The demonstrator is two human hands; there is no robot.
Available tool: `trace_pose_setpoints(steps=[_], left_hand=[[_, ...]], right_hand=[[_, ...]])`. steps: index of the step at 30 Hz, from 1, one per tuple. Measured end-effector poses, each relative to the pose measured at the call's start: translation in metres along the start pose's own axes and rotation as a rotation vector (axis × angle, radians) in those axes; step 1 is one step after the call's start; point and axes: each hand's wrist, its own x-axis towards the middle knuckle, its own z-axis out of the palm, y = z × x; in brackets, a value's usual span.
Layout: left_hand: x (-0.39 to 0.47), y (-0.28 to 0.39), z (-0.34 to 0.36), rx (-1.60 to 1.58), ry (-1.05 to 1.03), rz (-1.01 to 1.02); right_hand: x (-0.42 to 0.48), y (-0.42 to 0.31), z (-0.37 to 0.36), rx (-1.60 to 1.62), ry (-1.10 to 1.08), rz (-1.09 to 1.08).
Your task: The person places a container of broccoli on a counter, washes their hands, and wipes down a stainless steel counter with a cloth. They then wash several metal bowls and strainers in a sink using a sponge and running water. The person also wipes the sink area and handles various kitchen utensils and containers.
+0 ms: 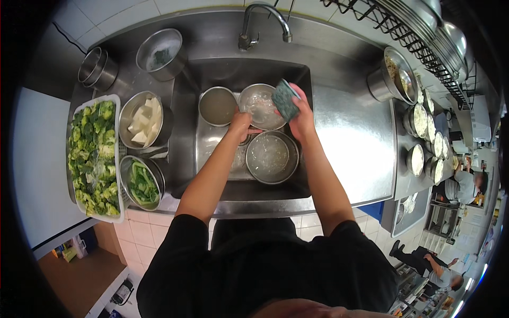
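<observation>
Over the steel sink (pixel 210 151), my left hand (pixel 241 125) grips the rim of a wet metal bowl (pixel 258 104). My right hand (pixel 301 113) holds a green scouring pad (pixel 285 100) at that bowl's right edge. Left of the bowl stands a round metal container (pixel 217 106) filled with cloudy liquid. Nearer to me, a larger metal pot (pixel 272 157) with whitish bits inside sits in the sink. The chrome faucet (pixel 286 36) arches above the far edge; I see no water running from it.
Left of the sink are a basket of broccoli (pixel 118 159), a pot of white chunks (pixel 123 137), a bowl of leafy greens (pixel 139 187) and a pot with suds (pixel 159 55). Filled bowls (pixel 417 160) crowd the right counter beneath a dish rack (pixel 417 59). Two people (pixel 441 274) are farther right.
</observation>
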Motion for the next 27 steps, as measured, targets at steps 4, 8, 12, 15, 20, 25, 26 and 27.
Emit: trace_pose_setpoints(steps=[4,8,12,15,20,25,26,27], left_hand=[[0.037,-0.002,0.009,-0.099,-0.058,0.015],[0.062,-0.012,0.006,-0.178,-0.104,-0.009],[0.033,-0.007,0.012,-0.147,-0.072,0.014],[0.046,-0.025,0.003,-0.202,-0.115,-0.054],[0.055,-0.043,0.034,-0.216,-0.173,-0.143],[0.088,-0.077,0.026,-0.315,-0.177,-0.231],[0.09,-0.081,0.028,-0.327,-0.136,-0.191],[0.091,-0.08,0.03,-0.333,-0.1,-0.145]], right_hand=[[0.114,-0.026,0.009,-0.166,-0.255,0.023],[0.225,-0.042,0.023,-0.328,-0.408,0.029],[0.251,-0.046,0.008,-0.451,-0.479,0.319],[0.226,-0.05,-0.006,-0.464,-0.598,0.501],[0.164,-0.068,-0.036,-0.21,-0.232,0.271],[0.118,-0.075,-0.06,0.128,-0.156,0.186],[0.11,-0.073,-0.063,0.159,-0.162,0.184],[0.101,-0.073,-0.065,0.191,-0.17,0.173]])
